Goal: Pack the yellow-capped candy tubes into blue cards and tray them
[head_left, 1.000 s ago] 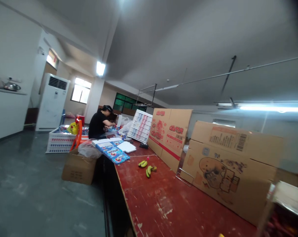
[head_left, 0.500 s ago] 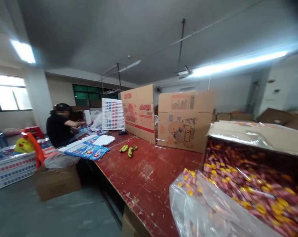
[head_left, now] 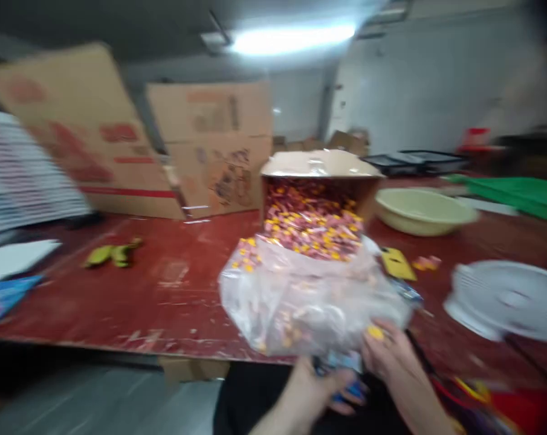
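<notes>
At the table's front edge, my left hand (head_left: 316, 389) is closed round a small blue object (head_left: 346, 389), too blurred to name. Close beside it on the right, my right hand (head_left: 388, 353) pinches a small piece with a yellow end (head_left: 375, 332), similar to those in the box. Just beyond both hands lies a clear plastic bag (head_left: 318, 317) with some of these pieces in it. Behind the bag, an open cardboard box (head_left: 321, 163) on its side holds a heap of small pink pieces with yellow ends (head_left: 307, 223).
Bananas (head_left: 112, 254) lie on the red table (head_left: 173, 302) at left. Large cardboard sheets (head_left: 219, 175) and a white crate (head_left: 23, 175) stand behind. At right are a pale basin (head_left: 422, 211), a yellow card (head_left: 398, 264) and a white round plastic item (head_left: 513, 299).
My view has swung right and down. Both my hands have come into view, each holding something. The co-worker at left has left the view, and the box now sits near the middle.
</notes>
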Demonstrator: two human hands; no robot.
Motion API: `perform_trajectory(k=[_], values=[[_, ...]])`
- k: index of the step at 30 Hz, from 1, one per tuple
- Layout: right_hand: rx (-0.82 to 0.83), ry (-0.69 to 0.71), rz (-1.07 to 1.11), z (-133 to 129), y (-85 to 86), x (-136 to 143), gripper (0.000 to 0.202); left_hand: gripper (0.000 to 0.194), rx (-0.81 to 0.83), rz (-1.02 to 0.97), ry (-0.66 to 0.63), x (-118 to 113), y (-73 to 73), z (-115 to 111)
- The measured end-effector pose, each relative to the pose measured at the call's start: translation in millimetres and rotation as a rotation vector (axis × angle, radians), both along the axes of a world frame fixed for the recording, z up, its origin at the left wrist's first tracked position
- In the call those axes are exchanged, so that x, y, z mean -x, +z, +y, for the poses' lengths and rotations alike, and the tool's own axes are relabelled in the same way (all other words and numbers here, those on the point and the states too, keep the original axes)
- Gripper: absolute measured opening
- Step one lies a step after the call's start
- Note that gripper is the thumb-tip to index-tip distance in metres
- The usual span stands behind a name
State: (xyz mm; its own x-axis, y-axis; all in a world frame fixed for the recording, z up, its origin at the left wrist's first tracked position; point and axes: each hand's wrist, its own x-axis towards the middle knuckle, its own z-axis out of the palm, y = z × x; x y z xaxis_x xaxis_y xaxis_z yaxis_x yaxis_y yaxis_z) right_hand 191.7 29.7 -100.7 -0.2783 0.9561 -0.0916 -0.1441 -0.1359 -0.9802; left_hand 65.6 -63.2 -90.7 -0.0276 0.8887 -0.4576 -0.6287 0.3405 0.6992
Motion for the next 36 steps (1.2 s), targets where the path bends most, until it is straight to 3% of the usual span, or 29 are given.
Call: perform_trajectory(k=[3,9,13,22,25,32,34,36], values=[[0.057,-0.013,0.04,4.3,5.1,-9.0,0.041,0.036,-0.004,0.253,-0.044,3.7,1.4,10.9],[-0.152,0.125,0.047,2.6,33.6,-13.7,0.032,0.037,0.014,0.291,-0.058,5.8,8.7,16.0],[-0.299,0.126,0.051,5.5,45.9,-18.9,0.027,0.031,0.028,0.319,-0.031,2.8,6.3,16.1],[-0.654,0.277,-0.248,24.9,63.4,-18.1,0.017,0.033,-0.051,0.393,0.017,1.3,7.7,16.1],[-0.596,0.32,-0.236,27.8,62.3,-17.0,0.021,0.035,-0.054,0.413,0.02,0.5,6.3,17.3],[-0.023,0.37,0.036,24.4,42.7,-8.0,0.038,0.039,-0.016,0.245,-0.007,-1.4,11.9,16.1],[-0.048,0.419,0.019,14.1,38.5,-9.6,0.037,0.039,-0.004,0.136,-0.026,-2.3,14.8,16.9],[-0.173,0.498,-0.032,0.8,35.1,-13.0,0.046,0.034,-0.008,0.043,-0.015,-3.4,16.7,19.4]])
